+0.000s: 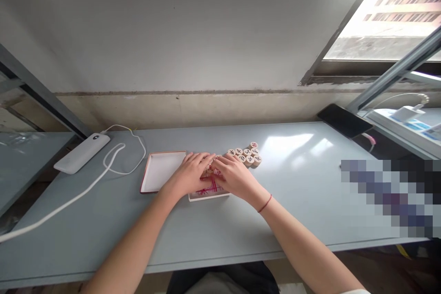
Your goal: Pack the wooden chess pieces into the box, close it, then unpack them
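Behind everything, a plain grey-white wall [172, 27], matt and faintly shaded, above a low stained band of cream, tile-like facing [206, 110]. In front, a broad blue-grey desk [282, 220] with a smooth, slightly glossy top, pale window glare across its right half. At upper right, a bright window [386, 23] with a pinkish building outside. At either end of the desk, slanting grey metal uprights [44, 96]. Across the left side, a thick, looping white cable [79, 195]. Near the far left corner, a rounded white plastic slab like a power bank [82, 152]; towards the far right corner, a flat black glossy phone [344, 120].

At centre, a shallow rectangular white tray with a reddish rim [165, 172], open side up; just right of it, a white-rimmed box [210, 197] with magenta lines inside. Over the box, the left hand [195, 168] and the right hand [237, 174], side by side, fingers bent and close together; grip on anything impossible to tell. Under and beside the fingertips, and in a cluster just beyond the right hand, round, pale wooden pieces [247, 152], squat cylinders with dark or red characters on top. Around the right wrist, a thin dark-red cord [265, 203].
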Motion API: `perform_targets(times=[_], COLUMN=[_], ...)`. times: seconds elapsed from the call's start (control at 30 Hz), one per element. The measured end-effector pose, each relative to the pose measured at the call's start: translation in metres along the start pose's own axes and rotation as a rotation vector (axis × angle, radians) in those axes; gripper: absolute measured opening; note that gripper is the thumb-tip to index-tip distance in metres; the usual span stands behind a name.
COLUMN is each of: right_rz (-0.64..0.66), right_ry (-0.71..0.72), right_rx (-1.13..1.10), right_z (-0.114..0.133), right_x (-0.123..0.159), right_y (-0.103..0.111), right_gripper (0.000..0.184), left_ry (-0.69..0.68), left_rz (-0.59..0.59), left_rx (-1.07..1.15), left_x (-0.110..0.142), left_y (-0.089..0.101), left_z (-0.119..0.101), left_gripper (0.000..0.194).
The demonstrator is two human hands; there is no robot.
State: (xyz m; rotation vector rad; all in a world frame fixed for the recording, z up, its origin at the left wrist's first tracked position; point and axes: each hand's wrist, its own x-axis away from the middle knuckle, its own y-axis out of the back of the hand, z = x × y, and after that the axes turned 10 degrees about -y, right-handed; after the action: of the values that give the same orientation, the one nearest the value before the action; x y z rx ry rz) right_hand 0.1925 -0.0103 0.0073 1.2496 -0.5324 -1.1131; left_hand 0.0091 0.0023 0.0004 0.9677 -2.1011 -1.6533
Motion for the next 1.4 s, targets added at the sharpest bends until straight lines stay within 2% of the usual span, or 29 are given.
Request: perform_targets(times=[0.1,0.17,0.23,0.33,0.43,0.5,0.63,0.73,0.8,0.83,0.87,0.93,1.03,1.17,1.3,1.4], right_rz=[-0.070,-0.152,-0.171,0.037,0.285,0.344,0.321,0.103,-0.068,-0.101,-0.083,0.048,0.188,0.222,0.101,0.037], right_ry=[-0.133,-0.320,-0.539,-0.768,-0.867,-0.880,-0.876,-0.797,-0.648,-0.557,-0.498,-0.412,-0.329,-0.336,-0.439,-0.529], right_rx=[-0.043,0.034,0.201,0.321,0.302,0.295,0.291,0.182,-0.027,-0.166,-0.306,-0.543,-0.801,-0.949,-0.946,-0.877], right_z=[-0.020,-0.041,-0.063,-0.086,-0.098,-0.101,-0.102,-0.092,-0.076,-0.067,-0.056,-0.036,-0.017,-0.018,-0.034,-0.041], right_x=[-0.006,-0.014,-0.023,-0.036,-0.046,-0.051,-0.051,-0.042,-0.032,-0.027,-0.021,-0.012,-0.004,-0.004,-0.003,-0.002], right_y=[0.015,0.025,0.034,0.040,0.040,0.039,0.039,0.041,0.040,0.038,0.036,0.030,0.023,0.018,0.023,0.032], right_gripper=[0.011,0.016,0.022,0.033,0.035,0.031,0.023,0.027,0.029,0.030,0.032,0.035,0.035,0.039,0.044,0.042], left_ry=[0.003,0.012,0.016,0.007,0.005,0.005,0.001,-0.020,-0.038,-0.045,-0.051,-0.062,-0.047,-0.029,-0.013,0.022], left_rz=[-0.014,-0.025,-0.029,-0.028,-0.021,-0.014,-0.069,-0.178,-0.252,-0.285,-0.312,-0.346,-0.370,-0.402,-0.418,-0.374], left_rx=[-0.028,-0.045,-0.064,-0.094,-0.114,-0.117,-0.144,-0.168,-0.156,-0.145,-0.134,-0.111,-0.071,-0.011,0.107,0.162], left_x=[-0.003,-0.004,-0.004,-0.004,-0.002,-0.002,-0.002,-0.003,-0.004,-0.005,-0.005,-0.006,-0.005,-0.003,-0.001,-0.003], left_y=[-0.004,-0.007,-0.009,-0.010,-0.009,-0.008,-0.008,-0.007,-0.006,-0.006,-0.006,-0.007,-0.008,-0.008,-0.009,-0.011], left_z=[-0.001,-0.001,-0.002,-0.002,-0.003,-0.004,-0.005,-0.006,-0.008,-0.009,-0.012,-0.017,-0.025,-0.029,-0.026,-0.025], left_gripper=[0.061,0.054,0.048,0.045,0.045,0.046,0.051,0.056,0.054,0.053,0.052,0.047,0.037,0.029,0.018,0.009])
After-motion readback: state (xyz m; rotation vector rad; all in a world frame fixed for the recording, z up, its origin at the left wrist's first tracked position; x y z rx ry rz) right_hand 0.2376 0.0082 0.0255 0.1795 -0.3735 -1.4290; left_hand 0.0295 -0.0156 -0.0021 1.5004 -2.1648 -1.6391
